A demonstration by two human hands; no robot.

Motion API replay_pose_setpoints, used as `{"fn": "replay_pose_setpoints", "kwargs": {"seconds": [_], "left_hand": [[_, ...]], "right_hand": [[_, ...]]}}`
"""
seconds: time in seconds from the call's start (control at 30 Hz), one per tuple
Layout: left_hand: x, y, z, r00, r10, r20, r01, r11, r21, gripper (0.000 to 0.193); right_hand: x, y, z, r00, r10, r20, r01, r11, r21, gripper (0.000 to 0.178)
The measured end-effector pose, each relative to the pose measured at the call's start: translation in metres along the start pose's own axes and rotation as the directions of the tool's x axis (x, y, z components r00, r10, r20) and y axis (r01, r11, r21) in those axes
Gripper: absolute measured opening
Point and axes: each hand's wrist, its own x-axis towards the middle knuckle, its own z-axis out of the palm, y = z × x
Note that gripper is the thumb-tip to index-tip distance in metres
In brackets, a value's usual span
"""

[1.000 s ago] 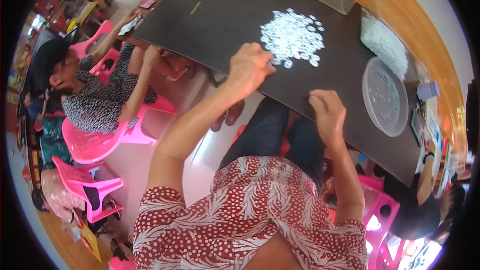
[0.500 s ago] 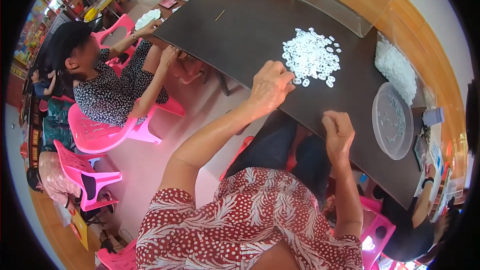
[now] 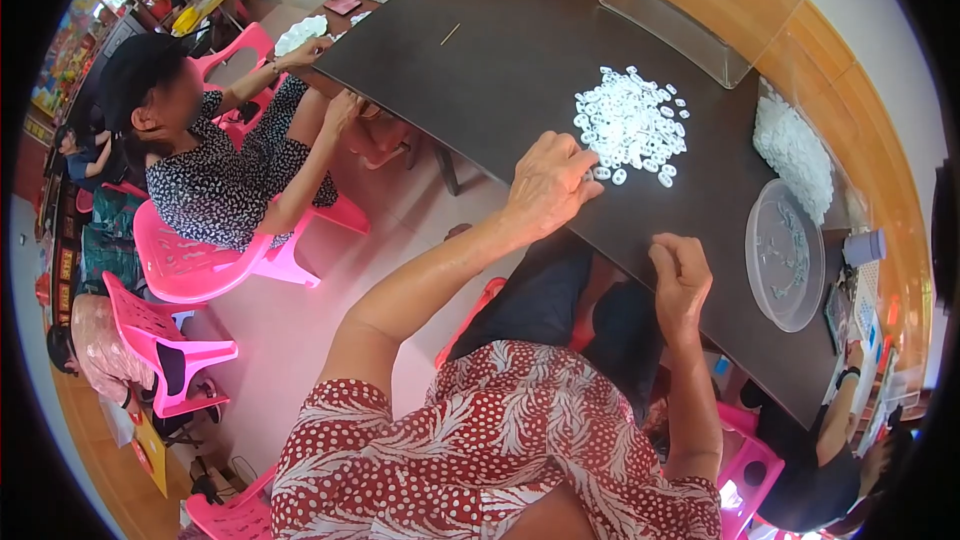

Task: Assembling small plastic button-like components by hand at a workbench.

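Observation:
A heap of small white oval pieces with two dark holes each [image 3: 632, 120] lies loosely spread on the dark table [image 3: 480, 70]. At the heap's near left edge is my left hand [image 3: 550, 180], its fingertips at the closest pieces. The thumb and forefinger are a little apart, with no piece visible between them. My right hand [image 3: 683, 275] is at the table's near edge, between the heap and a round clear plastic tub [image 3: 752, 265]. Its fingers are curled in against the thumb; whatever they hold, if anything, is hidden. Small grey-green pieces lie inside the tub.
A clear bag of white pieces [image 3: 790, 145] leans by the wall, near a clear plastic bin [image 3: 690, 30]. A thin stick [image 3: 450, 34] and a grey-lidded container [image 3: 864, 247] are on the table. Another person [image 3: 215, 170] sits left on a pink chair [image 3: 175, 255].
The view has shifted slightly, so the table and heap appear a little lower and further right. My left thumb has parted from the forefinger. The right hand stays curled in place.

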Motion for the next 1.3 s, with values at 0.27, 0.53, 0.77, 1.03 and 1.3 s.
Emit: {"fn": "replay_pose_setpoints", "kwargs": {"seconds": [0.27, 0.53, 0.77, 1.03, 1.3], "left_hand": [[0.064, -0.068, -0.088, 0.866, -0.478, -0.148, 0.410, 0.848, -0.336, 0.046], [0.117, -0.222, -0.209, 0.657, -0.689, -0.306, 0.742, 0.662, 0.102, 0.030], [0.126, -0.227, -0.200, 0.561, -0.792, -0.242, 0.822, 0.568, 0.047, 0.048], [0.119, -0.152, -0.117, 0.772, -0.632, 0.066, 0.624, 0.735, -0.266, 0.046], [0.062, -0.059, -0.030, 0.963, -0.139, 0.229, 0.163, 0.982, -0.091, 0.022]], "right_hand": [[0.000, 0.004, -0.002, 1.000, -0.006, 0.002, 0.006, 1.000, -0.017, 0.007], [0.001, 0.002, -0.001, 1.000, -0.020, -0.016, 0.021, 1.000, 0.010, 0.006], [-0.002, 0.000, -0.005, 1.000, 0.002, -0.008, -0.002, 1.000, -0.012, 0.005], [0.004, 0.002, -0.005, 0.997, -0.069, -0.021, 0.069, 0.997, -0.024, 0.005], [0.002, 0.008, -0.002, 0.999, -0.026, -0.033, 0.025, 0.999, -0.029, 0.008]]}}
